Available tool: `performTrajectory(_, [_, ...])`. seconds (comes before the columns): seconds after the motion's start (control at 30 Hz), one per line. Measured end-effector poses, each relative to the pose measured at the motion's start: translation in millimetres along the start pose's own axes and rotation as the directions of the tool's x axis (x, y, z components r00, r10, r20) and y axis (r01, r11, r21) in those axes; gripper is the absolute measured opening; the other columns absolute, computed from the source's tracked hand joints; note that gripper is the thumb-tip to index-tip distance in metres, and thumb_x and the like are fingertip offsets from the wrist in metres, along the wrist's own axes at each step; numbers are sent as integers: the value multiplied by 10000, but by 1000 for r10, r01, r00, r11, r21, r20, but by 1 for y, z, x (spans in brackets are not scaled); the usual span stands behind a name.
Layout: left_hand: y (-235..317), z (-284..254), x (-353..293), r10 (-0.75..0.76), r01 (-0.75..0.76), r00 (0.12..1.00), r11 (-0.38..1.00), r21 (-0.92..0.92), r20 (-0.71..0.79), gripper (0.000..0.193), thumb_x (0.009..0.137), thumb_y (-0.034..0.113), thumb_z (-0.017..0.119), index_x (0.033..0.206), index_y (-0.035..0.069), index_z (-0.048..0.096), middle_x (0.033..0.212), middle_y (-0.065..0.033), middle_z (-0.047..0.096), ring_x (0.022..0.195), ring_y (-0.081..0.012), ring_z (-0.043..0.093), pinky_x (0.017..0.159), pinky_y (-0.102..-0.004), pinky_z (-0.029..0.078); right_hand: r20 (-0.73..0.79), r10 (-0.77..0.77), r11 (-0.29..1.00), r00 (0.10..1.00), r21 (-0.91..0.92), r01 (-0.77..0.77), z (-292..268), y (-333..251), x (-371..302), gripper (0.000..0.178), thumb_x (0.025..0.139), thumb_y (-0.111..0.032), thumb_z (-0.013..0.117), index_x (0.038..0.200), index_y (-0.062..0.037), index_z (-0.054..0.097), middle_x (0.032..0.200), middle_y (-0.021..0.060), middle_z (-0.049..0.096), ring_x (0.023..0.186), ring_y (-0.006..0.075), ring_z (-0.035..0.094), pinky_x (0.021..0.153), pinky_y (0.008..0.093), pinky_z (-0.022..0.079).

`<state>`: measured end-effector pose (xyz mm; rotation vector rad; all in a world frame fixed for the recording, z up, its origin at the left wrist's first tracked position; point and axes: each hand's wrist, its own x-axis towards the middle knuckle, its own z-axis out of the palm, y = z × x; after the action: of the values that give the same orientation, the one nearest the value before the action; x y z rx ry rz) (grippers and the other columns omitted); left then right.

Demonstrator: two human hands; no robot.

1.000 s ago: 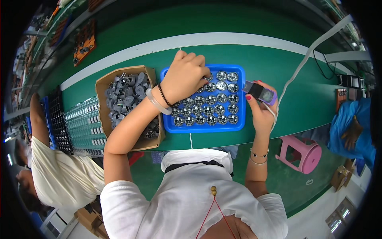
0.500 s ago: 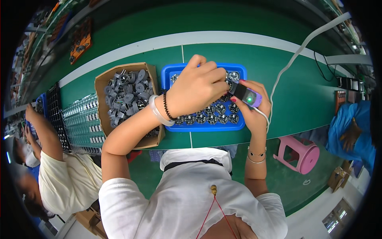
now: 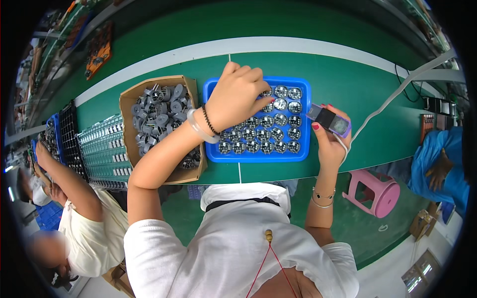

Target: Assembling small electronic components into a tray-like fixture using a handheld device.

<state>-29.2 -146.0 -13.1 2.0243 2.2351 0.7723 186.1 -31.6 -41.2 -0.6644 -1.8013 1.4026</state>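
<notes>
My left hand (image 3: 237, 96) is over the blue tray (image 3: 306, 119), curled with thumb and fingertips drawn together by the top rows. Whatever they may pinch is hidden. Rows of round silver-and-black electronic modules (image 3: 267, 120) fill the tray, some covered by my hand and wrist. My right hand (image 3: 330, 141) is closed around a small handheld device with a clear purple body and black front (image 3: 334, 122). A thin white cable trails from it. The device is just right of the tray's rim, apart from the modules.
Left of the tray, a cardboard box (image 3: 195, 92) holds a heap of grey round parts with pins. Farther left lie green circuit-board panels (image 3: 102, 149) and a black rack. A thick white cable (image 3: 385, 107) crosses the right side. Co-workers sit at both sides; a pink stool (image 3: 380, 196) stands below.
My right hand has drawn the device right, away from the modules and off the tray. My left hand has shifted slightly left and up, uncovering more modules.
</notes>
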Motion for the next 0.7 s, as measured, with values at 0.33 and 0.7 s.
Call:
performTrajectory(0.33, [22,-8,-11,216,-221,975,969,108,50,105,680,180,690,710,111,618,718,-6,469,730,-165,493,732,-318,349,155,4,978,988,-208,29,18,-29,5,422,660,-16,768,1045,-23,597,1045,127,586,945,203,582,807,281,468])
performTrajectory(0.7, [34,-15,-11,217,-218,976,974,-56,-29,134,668,169,719,774,118,654,709,14,482,697,-153,485,728,-321,346,255,-69,967,964,-220,128,19,-29,4,451,650,-42,785,1057,-18,591,1036,128,599,939,219,590,804,305,476])
